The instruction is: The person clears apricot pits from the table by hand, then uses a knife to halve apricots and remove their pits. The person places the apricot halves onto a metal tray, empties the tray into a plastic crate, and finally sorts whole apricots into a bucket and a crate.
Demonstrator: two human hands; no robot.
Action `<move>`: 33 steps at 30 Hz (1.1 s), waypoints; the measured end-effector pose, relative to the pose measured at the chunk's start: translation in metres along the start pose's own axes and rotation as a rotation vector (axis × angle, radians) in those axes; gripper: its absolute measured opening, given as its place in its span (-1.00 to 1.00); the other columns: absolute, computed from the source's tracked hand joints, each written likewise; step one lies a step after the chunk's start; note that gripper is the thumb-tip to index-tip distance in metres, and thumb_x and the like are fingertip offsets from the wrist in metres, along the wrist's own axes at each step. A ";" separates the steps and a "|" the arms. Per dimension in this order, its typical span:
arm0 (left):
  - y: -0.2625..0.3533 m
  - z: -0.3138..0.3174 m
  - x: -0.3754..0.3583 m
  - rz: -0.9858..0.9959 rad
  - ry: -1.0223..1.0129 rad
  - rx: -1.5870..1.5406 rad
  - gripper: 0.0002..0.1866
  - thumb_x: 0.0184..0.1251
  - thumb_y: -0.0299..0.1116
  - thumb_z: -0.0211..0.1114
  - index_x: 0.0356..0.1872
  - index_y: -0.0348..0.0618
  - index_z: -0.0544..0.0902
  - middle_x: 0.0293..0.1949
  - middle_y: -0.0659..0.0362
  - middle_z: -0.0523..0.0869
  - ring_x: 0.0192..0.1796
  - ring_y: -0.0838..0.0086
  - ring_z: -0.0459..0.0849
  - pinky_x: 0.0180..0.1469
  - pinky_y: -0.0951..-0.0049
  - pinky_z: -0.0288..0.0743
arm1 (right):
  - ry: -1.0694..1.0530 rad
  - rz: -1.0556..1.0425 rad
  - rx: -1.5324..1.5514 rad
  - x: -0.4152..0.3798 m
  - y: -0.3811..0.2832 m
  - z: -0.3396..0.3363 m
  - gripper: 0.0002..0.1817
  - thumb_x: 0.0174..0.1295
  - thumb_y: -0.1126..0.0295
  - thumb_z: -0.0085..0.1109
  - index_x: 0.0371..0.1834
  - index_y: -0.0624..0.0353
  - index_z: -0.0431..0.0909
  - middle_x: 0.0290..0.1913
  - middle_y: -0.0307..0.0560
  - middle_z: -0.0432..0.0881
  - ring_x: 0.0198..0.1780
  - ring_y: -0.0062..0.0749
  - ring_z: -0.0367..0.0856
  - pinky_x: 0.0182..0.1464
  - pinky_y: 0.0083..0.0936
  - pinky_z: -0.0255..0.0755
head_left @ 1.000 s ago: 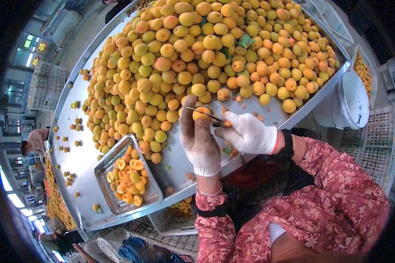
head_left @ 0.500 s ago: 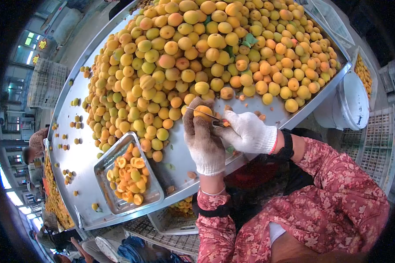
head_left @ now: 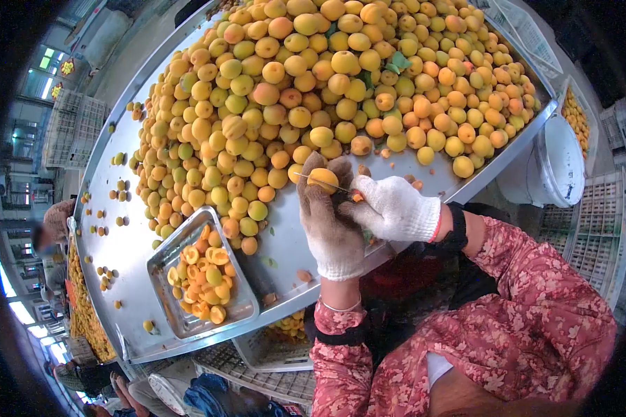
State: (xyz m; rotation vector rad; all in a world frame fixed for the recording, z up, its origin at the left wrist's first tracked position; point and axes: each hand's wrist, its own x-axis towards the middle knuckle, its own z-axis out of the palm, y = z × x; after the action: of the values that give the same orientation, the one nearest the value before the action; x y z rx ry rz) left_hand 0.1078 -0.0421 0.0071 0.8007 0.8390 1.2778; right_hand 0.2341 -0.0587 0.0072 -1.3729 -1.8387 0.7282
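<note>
White-gloved left fingers point(head_left: 306, 196) are closely cupping a round yellow apricot point(head_left: 321, 175), six o'clock of the golden fruit heap point(head_left: 257, 111), and shifting toward three, apparently working it against the thin metal knife point(head_left: 335, 186) white-gloved right fingers point(head_left: 370, 194) are clenching.

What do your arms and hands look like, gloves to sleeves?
The left hand wears a white knitted glove, stained brown over the fingers; the right hand wears a whiter knitted glove with a red-orange cuff edge. Both red-pink fabric sleeves have a pale floral print. One black band circles the left sleeve; another black band circles the right wrist.
</note>
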 end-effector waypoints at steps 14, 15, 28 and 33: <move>-0.016 -0.016 0.003 -0.103 -0.054 -0.388 -0.47 0.65 -0.05 -0.19 0.38 -0.23 0.33 0.13 0.02 0.63 0.26 0.25 0.52 0.38 0.24 0.34 | -0.090 0.049 0.018 0.007 0.004 -0.003 -0.63 0.35 0.10 0.17 -0.28 0.24 0.45 -0.50 0.26 0.58 -0.37 0.21 0.65 -0.39 -0.06 0.47; -0.014 -0.016 0.003 -0.100 -0.051 -0.389 -0.47 0.65 -0.05 -0.19 0.38 -0.23 0.33 0.13 0.02 0.63 0.26 0.25 0.52 0.38 0.24 0.34 | -0.093 0.045 0.018 0.007 0.003 -0.003 -0.63 0.35 0.10 0.17 -0.28 0.24 0.45 -0.50 0.26 0.58 -0.37 0.21 0.65 -0.39 -0.06 0.47; 0.003 0.001 0.000 -0.013 0.006 0.007 -0.59 0.59 -0.28 0.01 0.29 -0.32 0.40 -0.01 0.03 0.63 0.05 0.35 0.62 0.14 0.36 0.52 | -0.004 -0.010 0.088 0.004 0.004 -0.003 -0.66 0.33 0.14 0.18 -0.13 0.23 0.46 -0.49 0.22 0.60 -0.37 0.18 0.65 -0.39 -0.07 0.49; -0.018 -0.009 0.001 -0.166 -0.114 -0.533 -0.46 0.58 -0.01 0.00 0.30 -0.27 0.43 0.10 0.06 0.62 0.15 0.31 0.57 0.31 0.26 0.40 | -0.072 0.072 -0.064 0.004 0.001 -0.005 -0.65 0.33 0.12 0.19 -0.20 0.22 0.45 -0.50 0.23 0.59 -0.37 0.20 0.64 -0.40 -0.06 0.48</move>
State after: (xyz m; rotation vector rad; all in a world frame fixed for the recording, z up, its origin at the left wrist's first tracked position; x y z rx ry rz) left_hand 0.1087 -0.0425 -0.0135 0.3640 0.4297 1.2167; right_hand 0.2382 -0.0550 0.0105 -1.4783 -1.8913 0.7700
